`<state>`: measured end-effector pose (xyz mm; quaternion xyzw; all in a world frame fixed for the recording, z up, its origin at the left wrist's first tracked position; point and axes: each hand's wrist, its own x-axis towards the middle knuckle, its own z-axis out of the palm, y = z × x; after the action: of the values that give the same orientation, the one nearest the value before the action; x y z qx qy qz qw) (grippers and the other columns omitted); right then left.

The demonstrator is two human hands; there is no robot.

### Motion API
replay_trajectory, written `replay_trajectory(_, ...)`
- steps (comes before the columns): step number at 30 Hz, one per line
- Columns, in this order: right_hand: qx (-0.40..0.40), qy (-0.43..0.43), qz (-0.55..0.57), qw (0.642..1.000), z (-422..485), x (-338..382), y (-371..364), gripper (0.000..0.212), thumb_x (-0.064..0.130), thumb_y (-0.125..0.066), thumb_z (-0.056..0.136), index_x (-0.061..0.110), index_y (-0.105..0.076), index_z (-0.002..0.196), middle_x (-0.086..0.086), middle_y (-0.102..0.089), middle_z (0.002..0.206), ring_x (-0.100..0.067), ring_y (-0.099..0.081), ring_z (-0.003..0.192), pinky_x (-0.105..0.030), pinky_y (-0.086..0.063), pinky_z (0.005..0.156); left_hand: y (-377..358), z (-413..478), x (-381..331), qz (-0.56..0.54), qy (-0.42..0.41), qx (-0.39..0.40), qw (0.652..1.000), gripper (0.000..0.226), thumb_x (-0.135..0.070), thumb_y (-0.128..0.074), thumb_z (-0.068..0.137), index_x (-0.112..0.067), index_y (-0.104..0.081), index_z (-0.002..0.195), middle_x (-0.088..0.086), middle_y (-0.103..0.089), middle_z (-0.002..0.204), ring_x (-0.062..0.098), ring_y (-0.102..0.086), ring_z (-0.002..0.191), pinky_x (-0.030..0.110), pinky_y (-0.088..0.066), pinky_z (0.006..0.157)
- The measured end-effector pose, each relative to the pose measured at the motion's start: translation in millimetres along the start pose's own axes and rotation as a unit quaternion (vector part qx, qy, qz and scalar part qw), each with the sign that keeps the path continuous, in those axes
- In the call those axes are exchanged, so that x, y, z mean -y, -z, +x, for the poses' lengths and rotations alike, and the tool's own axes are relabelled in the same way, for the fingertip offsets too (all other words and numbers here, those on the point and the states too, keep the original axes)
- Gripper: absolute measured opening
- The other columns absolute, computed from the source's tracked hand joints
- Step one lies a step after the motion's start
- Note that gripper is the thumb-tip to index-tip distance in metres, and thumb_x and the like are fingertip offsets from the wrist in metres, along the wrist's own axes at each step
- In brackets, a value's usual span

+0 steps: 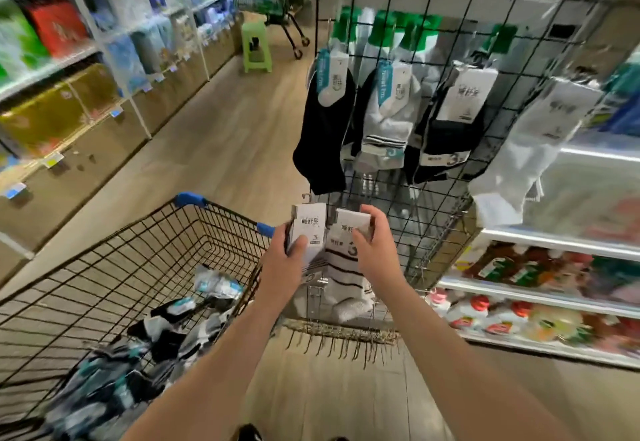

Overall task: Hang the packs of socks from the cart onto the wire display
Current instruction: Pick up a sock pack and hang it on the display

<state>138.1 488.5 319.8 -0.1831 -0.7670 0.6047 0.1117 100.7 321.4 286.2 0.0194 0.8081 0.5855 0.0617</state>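
**Sock packs held between cart and wire display**

Shop aisle, wood-look floor (221, 135). Shelving (86, 69) w/ boxed goods is seen along the left side, blurred; more shelves (540, 288) w/ bottles and packets are seen lower right. Further down the aisle a green stool (255, 46) and a second trolley (282, 14) are visible.

Black wire display (408, 0) is stood upright, centre-right. Several sock packs are hung on it in a row: a black pair (322, 135) at left, a grey pair (388, 128) next, a black-and-white pack (446, 128) beside that, and a white pair (512, 163) at far right, tilted. Green-topped packs (381, 30) are hung behind, in the upper row.

Cart (104, 267), black wire w/ blue corner trim, is positioned lower left, its near corner close to the base of the display. A loose heap of sock packs (145, 354) is left in its basket, mixed black, white and teal.

A row of bare metal hooks (343, 340) is seen below the hands, at the display's lower edge.

Both forearms are extended fwd. Left hand (287, 260) is closed around a white-labelled pack (310, 229), thumb across its front. Right hand (375, 250) is closed on a second pack (349, 232), white w/ dark stripes, its socks hanging down below. The two packs are held side by side, touching, in front of the display's lower part, just past the cart's corner.
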Motion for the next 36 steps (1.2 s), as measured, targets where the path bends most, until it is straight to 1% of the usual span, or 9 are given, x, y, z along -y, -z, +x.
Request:
replay_trajectory(2, -0.016, -0.011, 0.003, 1.000, -2.4, -8.4, 9.9, 0.039, 0.011, -0.054, 0.102, 0.031, -0.047, 0.135, 0.010, -0.063, 0.097, 0.006, -0.063, 0.074, -0.021, -0.054, 0.064, -10.6, -1.1, 0.1, 0.009, 0.002, 0.018, 1.000, 0.025, -0.034, -0.052, 0.100, -0.039, -0.050, 0.125, -0.020, -0.063, 0.111, 0.000, -0.061, 0.102, 0.018, -0.044, 0.077)
replay_trajectory(6, -0.051, -0.039, 0.000, 0.998, -0.8, -25.8, 11.8, 0.034, 0.010, -0.057, 0.100, 0.027, -0.054, 0.129, 0.008, -0.063, 0.102, -0.009, -0.065, 0.093, -0.030, -0.059, 0.079, -18.1, -2.7, 1.3, 0.014, 0.011, 0.033, 0.999, 0.019, -0.034, -0.047, 0.103, -0.031, -0.050, 0.121, -0.008, -0.066, 0.108, 0.010, -0.064, 0.092, 0.023, -0.045, 0.070)
replay_trajectory(8, -0.037, -0.046, -0.008, 0.998, 1.2, -33.7, 5.0, 0.029, 0.009, -0.058, 0.099, 0.027, -0.057, 0.122, 0.008, -0.065, 0.107, -0.012, -0.066, 0.101, -0.034, -0.061, 0.081, -16.8, -1.1, 8.3, 0.021, 0.024, 0.040, 0.999, 0.015, -0.036, -0.042, 0.105, -0.028, -0.048, 0.117, -0.008, -0.063, 0.106, 0.004, -0.059, 0.088, 0.020, -0.041, 0.068)
replay_trajectory(16, -0.048, -0.044, -0.021, 0.998, 41.4, -52.0, -34.4, 0.027, 0.012, -0.057, 0.101, 0.035, -0.057, 0.116, 0.008, -0.064, 0.112, -0.008, -0.062, 0.099, -0.031, -0.059, 0.079, -6.9, 33.4, 57.3, 0.003, 0.046, 0.047, 0.998, 0.032, -0.044, -0.044, 0.103, -0.030, -0.051, 0.131, -0.007, -0.062, 0.121, 0.011, -0.058, 0.113, 0.036, -0.045, 0.097)
replay_trajectory(21, -0.078, -0.034, -0.028, 0.996, 87.6, -67.5, -61.4, 0.026, 0.013, -0.059, 0.100, 0.028, -0.061, 0.122, 0.004, -0.066, 0.111, -0.011, -0.065, 0.098, -0.032, -0.059, 0.082, -8.2, 61.4, 77.8, 0.007, 0.010, 0.047, 0.999, 0.020, -0.037, -0.042, 0.106, -0.029, -0.051, 0.122, -0.012, -0.062, 0.110, -0.005, -0.056, 0.097, 0.015, -0.038, 0.073)
replay_trajectory(24, -0.086, -0.024, -0.062, 0.994, 106.7, -76.8, -71.4, 0.031, 0.013, -0.060, 0.099, 0.023, -0.061, 0.128, 0.004, -0.065, 0.112, -0.016, -0.063, 0.103, -0.034, -0.055, 0.090, -15.0, 77.9, 89.1, 0.014, -0.011, 0.053, 0.998, 0.024, -0.038, -0.042, 0.106, -0.031, -0.050, 0.127, -0.008, -0.062, 0.113, 0.004, -0.060, 0.099, 0.017, -0.043, 0.071)
replay_trajectory(28, -0.080, -0.029, -0.050, 0.995, 125.6, -83.9, -77.0, 0.036, 0.007, -0.058, 0.100, 0.023, -0.061, 0.132, 0.006, -0.060, 0.113, -0.011, -0.060, 0.108, -0.024, -0.047, 0.088, -27.6, 95.8, 102.6, 0.013, -0.002, 0.066, 0.998, 0.028, -0.046, -0.040, 0.104, -0.037, -0.047, 0.130, -0.004, -0.063, 0.116, 0.014, -0.065, 0.096, 0.037, -0.057, 0.079)
replay_trajectory(33, -0.071, 0.015, -0.081, 0.994, 144.1, -87.4, -84.0, 0.035, 0.013, -0.057, 0.101, 0.023, -0.060, 0.134, 0.001, -0.064, 0.107, -0.013, -0.062, 0.090, -0.024, -0.051, 0.073, -34.2, 105.4, 110.1, -0.001, -0.007, 0.057, 0.998, 0.024, -0.040, -0.041, 0.106, -0.036, -0.046, 0.129, -0.011, -0.057, 0.107, 0.006, -0.057, 0.091, 0.025, -0.045, 0.066)
replay_trajectory(36, -0.058, 0.013, -0.075, 0.995, 155.1, -93.6, -87.2, 0.033, 0.015, -0.056, 0.102, 0.027, -0.060, 0.132, -0.002, -0.066, 0.111, -0.011, -0.060, 0.079, -0.021, -0.048, 0.060, -38.7, 113.1, 117.9, -0.010, -0.007, 0.057, 0.998, 0.016, -0.042, -0.041, 0.105, -0.037, -0.048, 0.118, -0.004, -0.060, 0.105, 0.015, -0.061, 0.093, 0.035, -0.053, 0.074)
